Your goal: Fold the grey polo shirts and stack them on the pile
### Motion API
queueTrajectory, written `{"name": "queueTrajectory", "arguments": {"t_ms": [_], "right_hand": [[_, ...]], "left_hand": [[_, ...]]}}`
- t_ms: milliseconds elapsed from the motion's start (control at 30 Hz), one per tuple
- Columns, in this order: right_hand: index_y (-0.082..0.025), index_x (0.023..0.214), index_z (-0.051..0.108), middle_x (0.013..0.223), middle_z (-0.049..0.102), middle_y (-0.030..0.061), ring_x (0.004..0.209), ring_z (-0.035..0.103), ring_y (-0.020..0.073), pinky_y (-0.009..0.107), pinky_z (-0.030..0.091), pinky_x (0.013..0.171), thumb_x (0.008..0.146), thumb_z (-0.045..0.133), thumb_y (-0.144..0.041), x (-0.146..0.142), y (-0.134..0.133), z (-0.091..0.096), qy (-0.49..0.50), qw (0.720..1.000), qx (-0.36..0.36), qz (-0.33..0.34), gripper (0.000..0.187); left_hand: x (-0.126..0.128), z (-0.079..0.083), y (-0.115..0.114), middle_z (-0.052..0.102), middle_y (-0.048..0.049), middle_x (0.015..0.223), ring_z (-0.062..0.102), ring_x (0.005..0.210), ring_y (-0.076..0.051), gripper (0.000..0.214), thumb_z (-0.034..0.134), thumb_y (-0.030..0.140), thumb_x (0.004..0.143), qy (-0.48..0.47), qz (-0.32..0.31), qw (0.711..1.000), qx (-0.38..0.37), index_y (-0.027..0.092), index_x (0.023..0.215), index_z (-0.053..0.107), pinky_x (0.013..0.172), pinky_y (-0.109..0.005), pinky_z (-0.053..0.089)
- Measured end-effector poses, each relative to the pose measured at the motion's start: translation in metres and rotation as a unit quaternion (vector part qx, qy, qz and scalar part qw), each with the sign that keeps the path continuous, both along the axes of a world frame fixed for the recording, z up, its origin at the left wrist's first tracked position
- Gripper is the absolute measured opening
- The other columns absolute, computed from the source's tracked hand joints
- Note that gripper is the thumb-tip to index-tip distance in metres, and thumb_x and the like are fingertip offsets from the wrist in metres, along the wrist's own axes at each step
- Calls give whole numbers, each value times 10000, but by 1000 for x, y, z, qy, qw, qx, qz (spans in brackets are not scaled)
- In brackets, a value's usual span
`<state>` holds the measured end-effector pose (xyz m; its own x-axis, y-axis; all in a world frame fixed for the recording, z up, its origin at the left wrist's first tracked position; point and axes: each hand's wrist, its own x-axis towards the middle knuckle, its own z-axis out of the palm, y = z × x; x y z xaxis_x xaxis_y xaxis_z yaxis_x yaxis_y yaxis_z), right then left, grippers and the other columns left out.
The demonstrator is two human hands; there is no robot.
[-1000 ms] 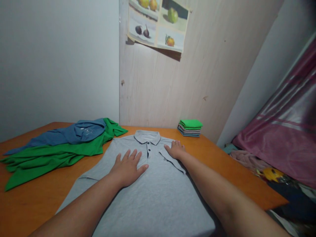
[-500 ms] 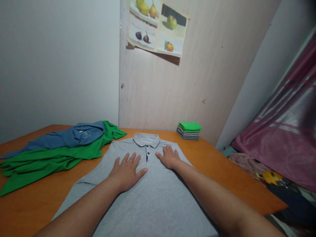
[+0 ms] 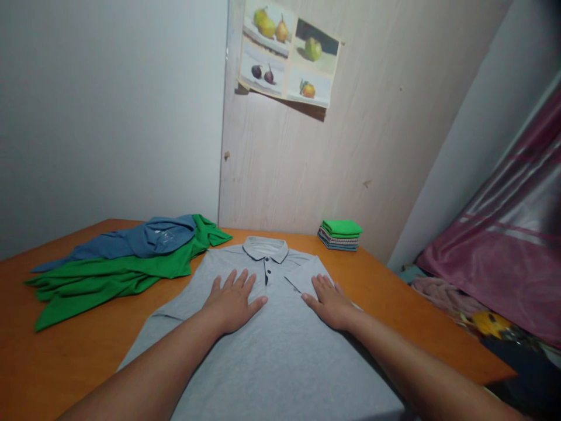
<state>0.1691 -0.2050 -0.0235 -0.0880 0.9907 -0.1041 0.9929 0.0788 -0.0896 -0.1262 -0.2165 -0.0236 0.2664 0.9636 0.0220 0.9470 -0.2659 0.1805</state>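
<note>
Plainly, both hands lie palm down on the grey shirt [image 3: 284,356], clasping nothing. The left hand [image 3: 232,301] has its fingers and thumb spread apart, and it presses on the chest beside the buttons [image 3: 269,271], with the thumb pointing towards the middle. The right hand [image 3: 331,301] rests near the shirt's other edge, its fingers close together and its thumb held away from them, just beside a dark-edged fold [image 3: 293,285]. So the shirt is directly under both hands, spreading between them and towards the person, with its collar [image 3: 265,249] beyond the fingertips. Underneath is an orange table [image 3: 394,298]. Farther out, a blue garment [image 3: 131,240] and a green garment [image 3: 118,278] lie crumpled together on the left, while a neat stack of folded clothes [image 3: 339,237], green on top, sits at the far right, near the wall [image 3: 289,175].
</note>
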Motion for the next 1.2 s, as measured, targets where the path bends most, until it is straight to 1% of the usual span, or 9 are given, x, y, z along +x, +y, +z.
{"name": "queueTrajectory", "arguments": {"t_ms": [67,133,367,533,667,867,933,1033,1200], "right_hand": [[-91,1617,167,1686,86,133,1558,28,279,489,34,1240,951,161,-745,1,-7,-7,-4,1000,10,-1,934],[-95,1619,164,1685,94,133,1558,34,278,488,25,1238,949,156,-746,-1,-9,-10,-1,1000,15,-3,934],[-87,1614,183,1682,116,145,1557,55,283,497,25,1233,942,161,-755,-4,-6,-5,14,1000,18,4,947],[-94,1615,175,1687,93,139,1557,35,281,503,24,1231,935,178,-767,-6,-3,-5,24,1000,9,-3,957],[-98,1612,191,1685,117,135,1557,43,279,500,56,1231,939,200,-762,-4,-4,1,45,999,2,5,946],[-117,1597,263,1674,190,130,1551,106,286,480,164,1221,987,203,-671,-1,-8,8,67,997,39,17,826],[-116,1595,270,1672,199,128,1549,118,286,478,192,1215,993,197,-656,-2,-3,9,65,997,40,14,812],[-114,1596,266,1672,195,127,1549,123,287,484,198,1215,996,202,-643,-8,10,10,67,997,44,8,802],[-116,1599,259,1675,163,129,1551,104,291,484,171,1220,994,213,-641,-22,40,9,76,996,43,21,802]], "left_hand": [[0,0,0,184,-99,1674,109,1545,-382,907,211,803,896,4,0,1000,2,229,1591,309,1184,-664,98],[-1,0,0,185,-98,1674,112,1544,-382,901,202,800,900,8,0,1000,6,230,1589,313,1182,-663,99],[-4,-1,1,186,-101,1676,127,1544,-371,908,181,814,892,12,-3,1000,13,248,1592,300,1183,-635,126],[-4,0,2,177,-106,1679,118,1545,-372,917,155,812,896,23,-2,1000,12,236,1600,271,1178,-643,137],[-4,4,0,203,-132,1673,142,1543,-359,870,170,763,929,35,-6,999,33,210,1588,298,1186,-620,139],[-12,16,-3,230,-156,1665,169,1538,-350,804,199,704,962,31,-5,998,46,190,1566,330,1186,-570,191],[-17,19,-1,235,-162,1661,175,1538,-346,797,212,700,963,32,5,999,43,191,1565,329,1184,-549,212],[-24,20,7,247,-177,1655,188,1534,-351,802,220,690,966,38,19,998,42,167,1564,326,1179,-526,238],[-26,15,33,249,-189,1652,210,1527,-352,800,240,688,966,42,31,998,43,151,1551,341,1174,-503,257]]}}
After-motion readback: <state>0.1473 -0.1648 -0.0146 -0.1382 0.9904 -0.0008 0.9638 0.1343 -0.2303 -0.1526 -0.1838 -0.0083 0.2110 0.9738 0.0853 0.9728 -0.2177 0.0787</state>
